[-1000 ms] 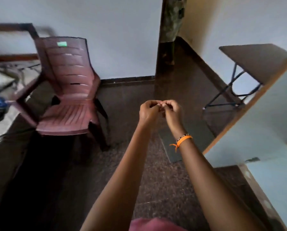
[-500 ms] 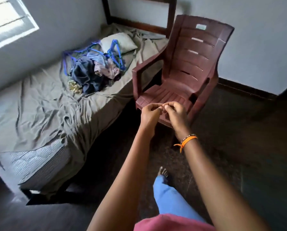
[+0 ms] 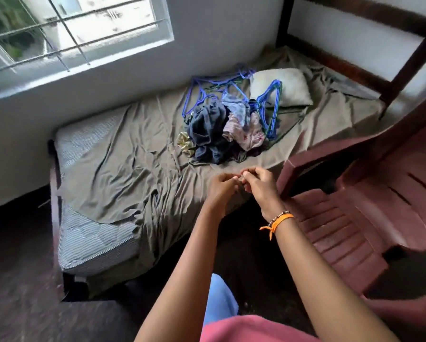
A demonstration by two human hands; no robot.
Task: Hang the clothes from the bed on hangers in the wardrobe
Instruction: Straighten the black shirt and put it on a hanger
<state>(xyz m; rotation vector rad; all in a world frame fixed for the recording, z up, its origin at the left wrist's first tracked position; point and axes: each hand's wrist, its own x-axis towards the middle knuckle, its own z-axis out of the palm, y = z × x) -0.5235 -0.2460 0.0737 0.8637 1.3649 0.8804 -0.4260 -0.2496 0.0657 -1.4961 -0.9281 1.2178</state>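
Observation:
A heap of clothes (image 3: pixel 222 132), dark blue, pale pink and light blue, lies on the bed (image 3: pixel 123 164) near its far end. Several blue hangers (image 3: pixel 268 104) lie tangled around and behind the heap. My left hand (image 3: pixel 222 186) and my right hand (image 3: pixel 259 183) are held together in front of me, over the bed's near edge, fingers curled and fingertips touching each other. Neither hand holds a garment or a hanger. The hands are well short of the heap. No wardrobe is in view.
A white pillow (image 3: pixel 281 87) lies behind the hangers. A dark red plastic chair (image 3: pixel 370 193) stands close on the right, against the bed. A barred window (image 3: pixel 71 33) is on the far left wall. A wooden headboard (image 3: pixel 389 58) closes the bed's far end.
My view has swung left from the doorway and chair to the bed, which is now closer. My hands have stayed together in front of me.

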